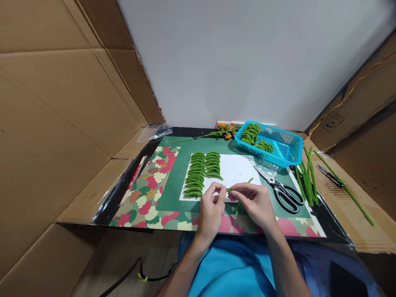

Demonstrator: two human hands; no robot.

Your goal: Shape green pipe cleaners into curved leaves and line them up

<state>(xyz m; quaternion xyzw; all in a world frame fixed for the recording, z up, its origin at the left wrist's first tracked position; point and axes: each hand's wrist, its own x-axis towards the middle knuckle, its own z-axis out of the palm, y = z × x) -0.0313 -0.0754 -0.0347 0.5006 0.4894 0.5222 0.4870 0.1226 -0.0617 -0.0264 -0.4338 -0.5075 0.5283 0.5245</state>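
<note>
A short green pipe cleaner piece (228, 190) shows between my two hands, its ends hidden by the fingers. My left hand (213, 208) pinches it from the left, fingertips pressed together. On its other side my right hand (255, 202) is closed on it with thumb and fingers. A thin green stem (250, 180) shows above the right hand, and a similar strip (237, 207) appears below those fingers; whether they are one piece I cannot tell. Two columns of curved fuzzy green leaf shapes (194, 175) lie on the white sheet (238, 165) just beyond my left hand.
A blue basket (291, 154) holds more green leaf shapes at the back right. Black-handled scissors (286, 197) lie right of my right hand, near long green pipe cleaners (308, 177) and small snips (330, 176). Orange flowers (228, 131) lie by the wall; cardboard (62, 103) stands left.
</note>
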